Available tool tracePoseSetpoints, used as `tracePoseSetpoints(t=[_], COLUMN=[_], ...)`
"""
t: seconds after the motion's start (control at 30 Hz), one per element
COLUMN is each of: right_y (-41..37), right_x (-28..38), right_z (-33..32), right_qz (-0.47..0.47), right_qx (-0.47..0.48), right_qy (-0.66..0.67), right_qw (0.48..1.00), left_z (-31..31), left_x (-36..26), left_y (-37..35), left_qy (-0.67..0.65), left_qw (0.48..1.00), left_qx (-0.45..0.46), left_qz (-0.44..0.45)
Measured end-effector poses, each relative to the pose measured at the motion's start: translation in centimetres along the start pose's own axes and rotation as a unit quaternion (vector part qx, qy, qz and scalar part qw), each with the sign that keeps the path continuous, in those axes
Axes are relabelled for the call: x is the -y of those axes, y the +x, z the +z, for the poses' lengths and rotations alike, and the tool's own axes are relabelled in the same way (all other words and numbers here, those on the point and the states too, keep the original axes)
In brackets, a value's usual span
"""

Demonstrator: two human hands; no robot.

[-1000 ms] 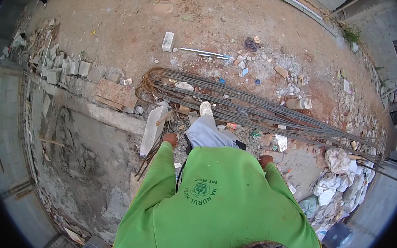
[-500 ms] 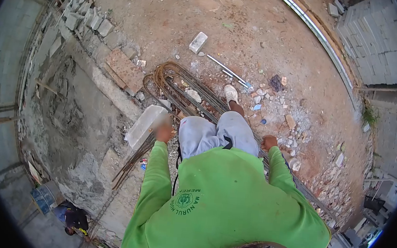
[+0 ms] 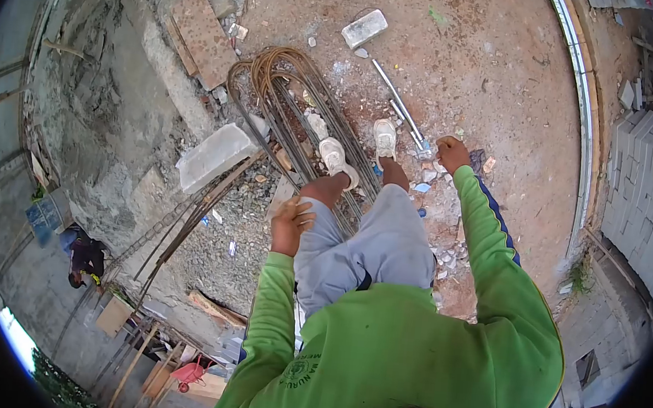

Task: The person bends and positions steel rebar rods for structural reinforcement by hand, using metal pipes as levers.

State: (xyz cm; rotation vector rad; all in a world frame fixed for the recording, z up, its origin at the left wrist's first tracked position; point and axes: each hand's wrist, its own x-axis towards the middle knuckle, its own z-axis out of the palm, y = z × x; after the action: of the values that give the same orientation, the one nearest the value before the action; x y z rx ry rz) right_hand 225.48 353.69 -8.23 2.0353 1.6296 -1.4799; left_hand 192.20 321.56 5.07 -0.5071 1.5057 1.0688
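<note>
My left hand is beside my left thigh, its fingers loosely bent and slightly apart with nothing in them. Out in front on the right, my right hand is curled closed above rubble, and no object shows in it. Bent steel rebar lies in a looped bundle on the ground, running back beneath my legs. My left shoe is over the bars, and my right shoe is along their right side. A pale concrete block lies left of the bundle.
Another block and thin metal tubes lie ahead. A reddish slab rests by the wet concrete area on the left. Another person is at lower left, near a red wheelbarrow. Stacked grey blocks stand at right.
My right hand has swung forward from beside my hip. My left hand has come back toward my thigh, away from the pale block. My left shoe now shows over the rebar.
</note>
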Motion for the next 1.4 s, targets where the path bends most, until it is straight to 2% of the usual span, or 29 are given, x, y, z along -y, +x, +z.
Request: tracePoseSetpoints(t=[0.03, 0.1, 0.13, 0.17, 0.2, 0.23, 0.27, 0.33, 0.37, 0.4, 0.43, 0.5, 0.57, 0.6, 0.67, 0.73, 0.77, 0.83, 0.97, 1.03, 1.07, 1.2, 1.33, 1.4], right_y=[1.8, 6.6, 8.6, 10.3, 12.4, 13.7, 15.2, 18.4, 20.2, 21.7, 23.0, 28.4, 31.0, 33.1, 36.3, 38.1, 38.7, 39.5, 40.0, 40.2, 40.2, 40.6, 39.9, 39.9], right_x=[0.1, -1.1, -1.6, -2.3, -2.9, -3.4, -4.1, -6.2, -7.3, -7.0, -7.2, -12.5, -13.1, -14.8, -16.4, -16.7, -17.3, -17.9, -18.0, -17.1, -16.7, -17.1, -17.0, -17.2], right_z=[1.0, 3.6, 5.3, 7.3, 9.0, 10.8, 12.5, 16.6, 18.8, 20.3, 21.4, 24.4, 26.4, 27.6, 29.6, 30.9, 31.4, 31.9, 31.4, 30.7, 30.6, 31.8, 32.3, 33.4], right_qz=[0.005, -0.05, -0.041, -0.036, -0.031, -0.027, 0.001, -0.004, -0.017, -0.021, -0.019, -0.031, 0.024, 0.055, 0.085, 0.09, 0.055, 0.023, -0.017, -0.025, -0.029, 0.004, -0.03, -0.004], right_qx=[0.003, 0.007, 0.006, 0.009, 0.009, 0.025, 0.058, 0.069, 0.062, 0.076, 0.091, 0.093, 0.063, 0.048, 0.021, -0.011, -0.056, -0.11, -0.112, -0.041, -0.035, -0.069, -0.087, -0.144], right_qy=[0.002, -0.074, -0.106, -0.111, -0.176, -0.249, -0.239, -0.271, -0.285, -0.29, -0.295, -0.355, -0.39, -0.424, -0.452, -0.449, -0.45, -0.452, -0.474, -0.497, -0.497, -0.436, -0.414, -0.371], right_qw=[1.0, 0.996, 0.994, 0.993, 0.984, 0.968, 0.969, 0.96, 0.956, 0.954, 0.951, 0.93, 0.918, 0.903, 0.888, 0.889, 0.889, 0.885, 0.873, 0.867, 0.866, 0.897, 0.906, 0.917], left_z=[3.2, 7.6, 8.4, 9.3, 10.3, 11.4, 12.0, 12.5, 12.2, 12.0, 11.9, 11.8, 12.4, 13.2, 15.0, 16.0, 16.3, 16.2, 15.6, 15.5, 15.4, 15.5, 15.6, 15.5], left_x=[-1.2, -1.7, -0.4, 1.1, 2.7, 3.7, 4.6, 8.6, 11.2, 12.9, 15.0, 19.0, 21.3, 21.2, 19.7, 19.6, 19.6, 19.5, 19.3, 18.9, 18.9, 18.5, 19.5, 20.2], left_y=[0.8, 4.6, 7.2, 10.8, 14.4, 16.4, 18.3, 22.2, 23.8, 25.0, 25.6, 26.8, 26.5, 26.2, 26.1, 26.0, 25.8, 25.9, 25.8, 25.7, 25.7, 26.0, 25.8, 25.8], left_qy=[0.08, 0.211, 0.212, 0.218, 0.212, 0.189, 0.177, 0.156, 0.149, 0.224, 0.229, 0.239, 0.321, 0.314, 0.305, 0.264, 0.226, 0.234, 0.259, 0.263, 0.256, 0.26, 0.241, 0.242], left_qw=[0.996, 0.974, 0.974, 0.97, 0.968, 0.976, 0.982, 0.987, 0.988, 0.974, 0.972, 0.967, 0.943, 0.944, 0.949, 0.959, 0.965, 0.962, 0.958, 0.956, 0.957, 0.955, 0.961, 0.962], left_qx=[0.027, 0.083, 0.08, 0.098, 0.111, 0.094, 0.05, -0.023, -0.032, -0.012, -0.002, 0.019, -0.019, -0.018, 0.076, 0.103, 0.127, 0.13, 0.121, 0.131, 0.136, 0.141, 0.128, 0.124], left_qz=[-0.006, 0.021, 0.008, 0.039, 0.073, 0.056, 0.032, 0.0, -0.015, -0.04, -0.055, -0.086, -0.085, -0.1, -0.024, -0.03, -0.025, -0.043, -0.031, -0.018, -0.02, -0.023, -0.035, -0.02])
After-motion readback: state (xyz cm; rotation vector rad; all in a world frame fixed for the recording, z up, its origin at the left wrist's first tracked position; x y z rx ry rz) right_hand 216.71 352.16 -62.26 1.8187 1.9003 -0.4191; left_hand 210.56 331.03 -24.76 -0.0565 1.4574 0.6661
